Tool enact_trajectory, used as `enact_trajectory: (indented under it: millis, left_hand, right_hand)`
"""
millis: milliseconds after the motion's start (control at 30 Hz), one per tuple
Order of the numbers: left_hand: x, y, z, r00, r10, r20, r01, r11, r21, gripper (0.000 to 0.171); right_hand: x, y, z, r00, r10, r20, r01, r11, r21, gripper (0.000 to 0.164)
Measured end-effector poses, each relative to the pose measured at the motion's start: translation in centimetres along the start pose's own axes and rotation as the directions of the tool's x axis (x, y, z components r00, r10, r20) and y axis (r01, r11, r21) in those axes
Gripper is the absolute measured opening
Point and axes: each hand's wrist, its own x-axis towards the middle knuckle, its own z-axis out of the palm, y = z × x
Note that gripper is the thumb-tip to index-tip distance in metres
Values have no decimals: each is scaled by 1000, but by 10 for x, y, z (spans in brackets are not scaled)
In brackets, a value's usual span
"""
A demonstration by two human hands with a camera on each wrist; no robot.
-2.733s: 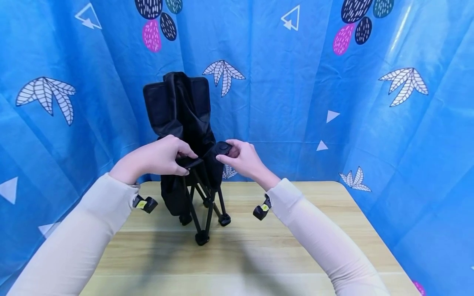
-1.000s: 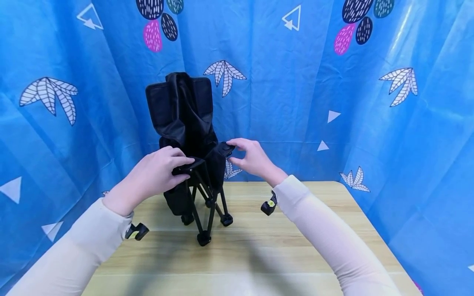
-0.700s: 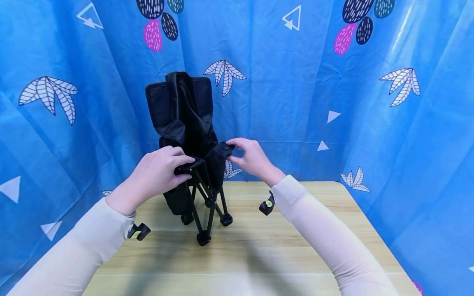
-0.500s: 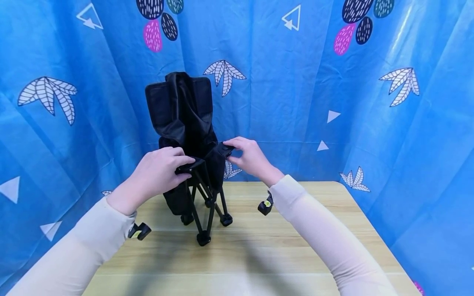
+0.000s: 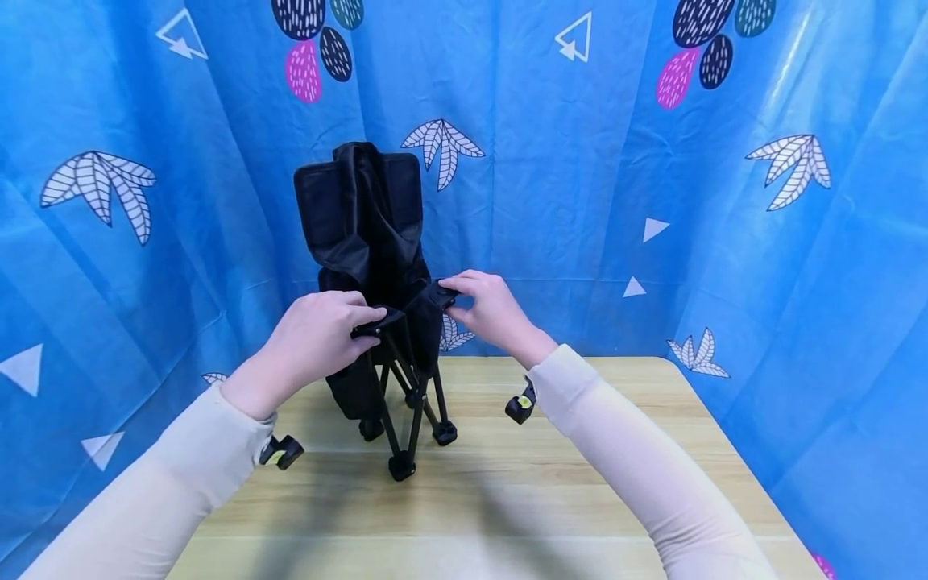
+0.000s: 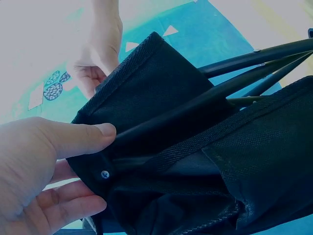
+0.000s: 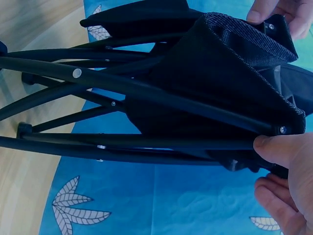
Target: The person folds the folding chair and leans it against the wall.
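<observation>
A black folding camp chair [image 5: 377, 234] stands mostly folded on the wooden table, with its tall fabric back upright and its thin legs [image 5: 413, 419] close together. My left hand [image 5: 312, 338] pinches the chair's near front corner, thumb on one side and fingers on the other; the left wrist view shows a screw [image 6: 105, 174] there. At the other front corner, my right hand [image 5: 493, 314] grips the black end piece between thumb and fingers. Crossing leg tubes [image 7: 112, 88] run from these corners toward the table in the right wrist view. Dark fabric sags between both hands.
The pale wooden table [image 5: 580, 467] extends in front and to the right of the chair. A blue patterned curtain [image 5: 551, 209] hangs close behind the chair and along both sides. Each wrist carries a small black camera [image 5: 519, 407].
Since the oldest frame, my left hand has turned and dropped slightly, now with its thumb lower on the corner. The right hand has shifted slightly right. The chair stays mostly folded.
</observation>
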Motion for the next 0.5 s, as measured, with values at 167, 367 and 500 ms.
enact_trajectory:
  millis: [167, 367, 500]
  left_hand:
    - [2, 0, 3, 1000, 7, -22, -7, 1000, -9, 43]
    - [6, 0, 5, 1000, -2, -30, 0, 999, -36, 43]
    - [9, -2, 5, 999, -32, -19, 30, 997, -72, 42]
  right_hand:
    - [-1, -1, 0, 1000, -10, -8, 10, 1000, -6, 39]
    - [-2, -2, 0, 999, -34, -32, 34, 999, -18, 38]
    - [-2, -5, -1, 997, -58, -46, 57, 998, -36, 37]
